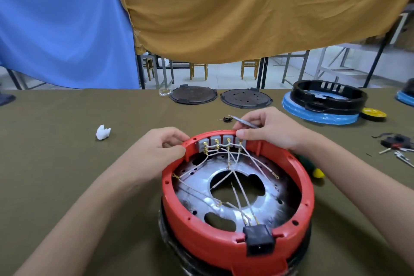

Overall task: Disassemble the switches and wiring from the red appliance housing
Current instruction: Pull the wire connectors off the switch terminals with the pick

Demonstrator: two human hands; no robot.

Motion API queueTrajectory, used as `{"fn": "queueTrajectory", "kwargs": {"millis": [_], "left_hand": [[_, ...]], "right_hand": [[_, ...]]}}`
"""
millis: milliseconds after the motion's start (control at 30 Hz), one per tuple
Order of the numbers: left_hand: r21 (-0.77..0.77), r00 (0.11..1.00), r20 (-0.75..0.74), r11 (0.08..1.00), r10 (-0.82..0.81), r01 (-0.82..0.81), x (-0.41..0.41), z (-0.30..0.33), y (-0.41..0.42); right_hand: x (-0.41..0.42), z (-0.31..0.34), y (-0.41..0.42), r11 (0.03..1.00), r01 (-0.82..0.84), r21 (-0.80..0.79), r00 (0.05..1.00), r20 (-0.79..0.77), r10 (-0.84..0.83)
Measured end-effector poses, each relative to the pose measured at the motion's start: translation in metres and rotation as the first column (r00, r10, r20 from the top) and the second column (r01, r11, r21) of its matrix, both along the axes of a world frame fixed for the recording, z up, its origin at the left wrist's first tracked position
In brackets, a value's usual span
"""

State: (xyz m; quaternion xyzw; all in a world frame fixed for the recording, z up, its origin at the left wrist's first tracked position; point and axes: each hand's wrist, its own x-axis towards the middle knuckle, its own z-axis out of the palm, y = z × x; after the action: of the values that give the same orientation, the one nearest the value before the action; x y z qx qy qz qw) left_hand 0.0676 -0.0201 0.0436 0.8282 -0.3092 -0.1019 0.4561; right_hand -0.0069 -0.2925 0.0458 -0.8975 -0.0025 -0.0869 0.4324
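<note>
- The red housing (235, 237) sits low in the middle of the frame on the olive-covered tabletop (56, 163), open side up, resting on a dark base
- Four grey switches (220, 141) stand in a row inside its far rim, brass terminals facing inward; white wiring (237, 170) fans from them across the silver metal plate (197, 186) inside, which has a large central hole
- A black socket block (259, 240) is set in the near rim, with several white wires ending at it
- The left hand (156, 148) grips the far rim at the left end of the switch row — fingers curled over the outside, thumb on the inner edge
- The right hand (268, 129) pinches the rim at the rightmost switch with thumb and forefinger, and its curled fingers also hold a grey braided sleeve (243, 121) that sticks out to the upper left
- Just beyond the hands lies a small black part (227, 119); a crumpled white tissue (103, 132) lies to the left
- A green and yellow object (313, 169) shows partly behind the housing's right side
- Along the far edge of the tabletop: two dark round lids (192, 96), then a black ring housing (329, 96) on a blue-wrapped base, with a yellow disc (373, 114) beside it
- At the right edge lie loose black parts and wire ends (396, 143)
- Blue cloth (62, 24) and mustard cloth (246, 6) hang behind
</note>
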Motion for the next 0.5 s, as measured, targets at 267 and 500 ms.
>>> {"fn": "queueTrajectory", "kwargs": {"millis": [267, 500], "left_hand": [[-0.019, 0.948, 0.231, 0.976, 0.217, -0.219, 0.01, -0.009, 0.001], [0.0, 0.87, 0.318, 0.918, 0.376, -0.396, 0.007, -0.014, -0.002]], "right_hand": [[0.009, 0.006, 0.007, 0.997, 0.05, 0.065, 0.986, 0.155, -0.06], [0.013, 0.009, 0.006, 0.979, 0.159, -0.127, 0.987, 0.043, -0.155]]}}
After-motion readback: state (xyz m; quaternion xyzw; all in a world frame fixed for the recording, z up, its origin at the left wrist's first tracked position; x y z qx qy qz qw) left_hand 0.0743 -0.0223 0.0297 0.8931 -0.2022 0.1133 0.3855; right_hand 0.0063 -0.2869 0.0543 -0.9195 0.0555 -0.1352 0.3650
